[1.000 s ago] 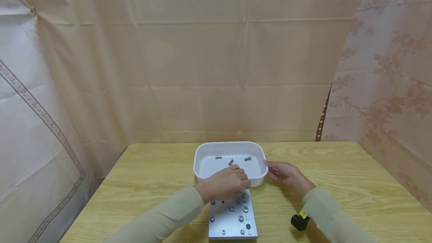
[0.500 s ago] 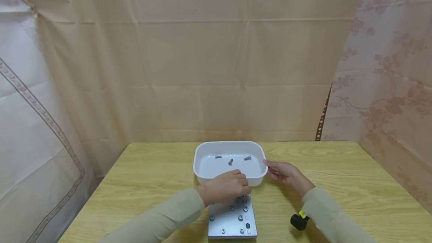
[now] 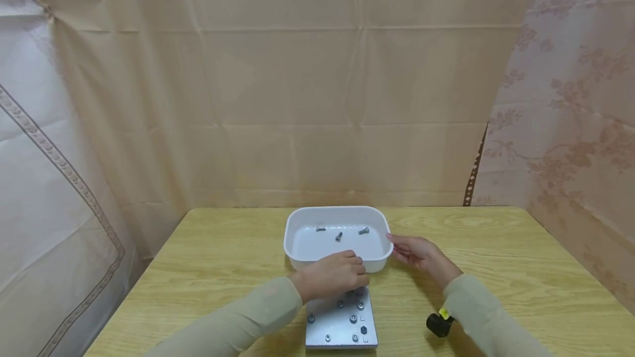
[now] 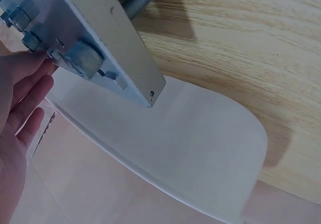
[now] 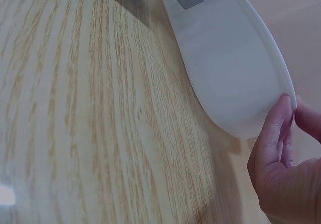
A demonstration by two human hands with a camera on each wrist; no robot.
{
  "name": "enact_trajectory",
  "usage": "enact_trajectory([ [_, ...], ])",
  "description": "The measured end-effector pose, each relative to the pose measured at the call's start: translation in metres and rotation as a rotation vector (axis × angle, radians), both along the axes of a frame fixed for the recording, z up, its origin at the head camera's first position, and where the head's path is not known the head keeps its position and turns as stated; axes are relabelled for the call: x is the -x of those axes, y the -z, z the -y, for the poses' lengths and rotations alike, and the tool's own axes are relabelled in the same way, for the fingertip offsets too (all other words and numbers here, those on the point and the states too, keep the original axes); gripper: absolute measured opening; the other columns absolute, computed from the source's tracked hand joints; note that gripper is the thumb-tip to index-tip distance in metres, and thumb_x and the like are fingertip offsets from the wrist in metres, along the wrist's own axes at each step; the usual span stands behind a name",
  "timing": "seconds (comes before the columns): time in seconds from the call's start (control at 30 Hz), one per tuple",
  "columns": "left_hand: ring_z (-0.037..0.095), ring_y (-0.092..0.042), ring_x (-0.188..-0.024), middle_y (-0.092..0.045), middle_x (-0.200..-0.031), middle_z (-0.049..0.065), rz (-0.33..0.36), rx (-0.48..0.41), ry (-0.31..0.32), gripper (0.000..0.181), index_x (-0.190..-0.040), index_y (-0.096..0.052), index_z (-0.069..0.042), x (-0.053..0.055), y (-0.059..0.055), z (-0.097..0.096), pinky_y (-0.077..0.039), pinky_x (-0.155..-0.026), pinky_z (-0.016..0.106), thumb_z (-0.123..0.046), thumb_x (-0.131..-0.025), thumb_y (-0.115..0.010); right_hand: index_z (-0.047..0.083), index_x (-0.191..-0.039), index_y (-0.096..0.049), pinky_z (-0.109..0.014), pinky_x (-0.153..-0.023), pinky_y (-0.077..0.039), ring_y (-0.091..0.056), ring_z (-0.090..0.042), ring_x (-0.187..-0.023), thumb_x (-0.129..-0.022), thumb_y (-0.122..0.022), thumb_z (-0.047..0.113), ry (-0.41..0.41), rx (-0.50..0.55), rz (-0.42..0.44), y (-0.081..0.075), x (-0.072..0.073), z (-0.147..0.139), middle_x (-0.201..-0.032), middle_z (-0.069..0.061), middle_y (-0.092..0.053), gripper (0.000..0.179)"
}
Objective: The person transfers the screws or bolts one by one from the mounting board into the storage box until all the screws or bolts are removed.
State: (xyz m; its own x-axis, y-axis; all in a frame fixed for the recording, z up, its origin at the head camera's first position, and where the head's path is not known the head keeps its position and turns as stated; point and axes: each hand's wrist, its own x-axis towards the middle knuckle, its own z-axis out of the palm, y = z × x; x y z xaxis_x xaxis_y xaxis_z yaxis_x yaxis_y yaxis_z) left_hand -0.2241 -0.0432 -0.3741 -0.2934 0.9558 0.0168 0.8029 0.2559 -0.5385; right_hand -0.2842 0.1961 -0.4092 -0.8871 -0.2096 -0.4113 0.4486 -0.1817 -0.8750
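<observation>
Plate (image 3: 337,325) at six o'clock, tray (image 3: 308,249) at twelve!
Right hand (image 3: 419,253) pinches the tray's three-o'clock rim; left hand (image 3: 331,275) curls by the plate's bolts (image 4: 84,59), grip or not I can't tell.

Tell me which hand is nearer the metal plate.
Left: the left hand is at the far end of the metal plate; the right hand, out to its right, grips the white tray.

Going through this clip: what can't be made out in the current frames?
- Head: far part of the metal plate, hidden by the left hand.
- Head: full shape of the black-and-yellow object, partly covered by the right sleeve.
- Left wrist: whether that hand pinches anything; too dim where its fingers meet the bolts.
- Right wrist: rest of the white tray, cut off by the top edge.
</observation>
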Motion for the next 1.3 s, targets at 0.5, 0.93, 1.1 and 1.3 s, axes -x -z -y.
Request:
enact_trajectory([
  [0.5,-0.002,-0.059,-0.095,-0.068,-0.102,-0.017,0.004,0.019,-0.013,0.016,-0.104,-0.064,-0.029,0.0009,-0.0006,-0.002,-0.043,-0.092,0.015,-0.022,-0.09,-0.06,0.015,-0.075,-0.069,-0.018,-0.073,-0.056,-0.065,-0.005,-0.074,-0.091,-0.065,0.016,0.001,-0.009,0.007,-0.0005,0.0015,-0.0006,-0.075,0.002,-0.071,0.017],
  [0.93,-0.001,-0.059,-0.093,-0.069,-0.101,-0.016,0.027,-0.005,-0.013,0.015,-0.103,-0.065,-0.027,0.001,0.0014,-0.0003,-0.044,-0.093,0.016,-0.022,-0.09,-0.061,0.014,-0.08,-0.069,-0.018,-0.075,-0.056,-0.067,-0.005,-0.076,-0.09,-0.065,0.018,-0.01,-0.012,-0.001,0.0038,0.0002,-0.0014,-0.078,0.002,-0.072,0.012],
  [1.1,-0.001,-0.059,-0.094,-0.069,-0.101,-0.016,0.037,-0.011,-0.029,0.015,-0.103,-0.065,-0.027,0.0007,0.0004,-0.0002,-0.044,-0.094,0.016,-0.022,-0.09,-0.061,0.015,-0.08,-0.068,-0.018,-0.075,-0.056,-0.066,-0.006,-0.077,-0.09,-0.066,0.019,0.002,-0.017,-0.002,0.003,-0.0001,-0.0006,-0.079,0.002,-0.071,0.012],
  [1.3,0.0,-0.06,-0.094,-0.069,-0.101,-0.016,0.043,-0.025,-0.028,0.014,-0.102,-0.066,-0.027,0.0001,-0.001,0.0006,-0.044,-0.094,0.016,-0.021,-0.09,-0.061,0.015,-0.077,-0.069,-0.018,-0.073,-0.056,-0.066,-0.006,-0.077,-0.091,-0.064,0.017,-0.005,-0.002,-0.009,0.0021,0.0005,-0.0002,-0.078,0.002,-0.071,0.014],
])
